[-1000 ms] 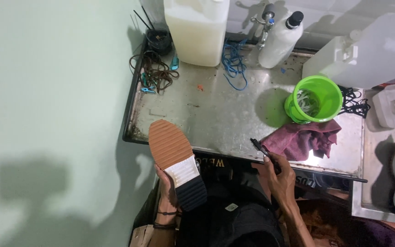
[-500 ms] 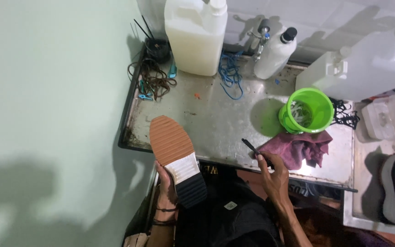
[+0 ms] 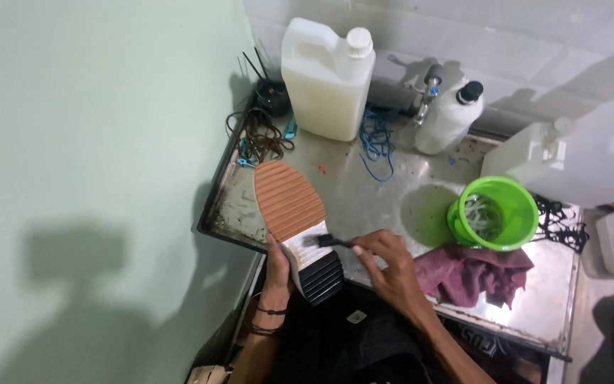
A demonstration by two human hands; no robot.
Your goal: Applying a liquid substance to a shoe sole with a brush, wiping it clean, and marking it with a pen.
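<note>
Ribbed orange sole [image 3: 289, 201], green bucket [image 3: 495, 213].

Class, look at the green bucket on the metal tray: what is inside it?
Inside the green bucket lie pale, whitish strands or strips, tangled together; what they are cannot be told. The bucket's bottom is hidden beneath them, and its near wall covers the lower part.

Shoe [image 3: 294, 224] sole-up over tray's [image 3: 385, 192] near-left edge, left hand [image 3: 276, 264] beneath it, right hand [image 3: 387, 264] holding brush [image 3: 327, 242] on sole, rag [image 3: 467, 272] right, bucket [image 3: 492, 213] behind rag, jug [image 3: 327, 78] and bottle [image 3: 450, 117] at back.
</note>
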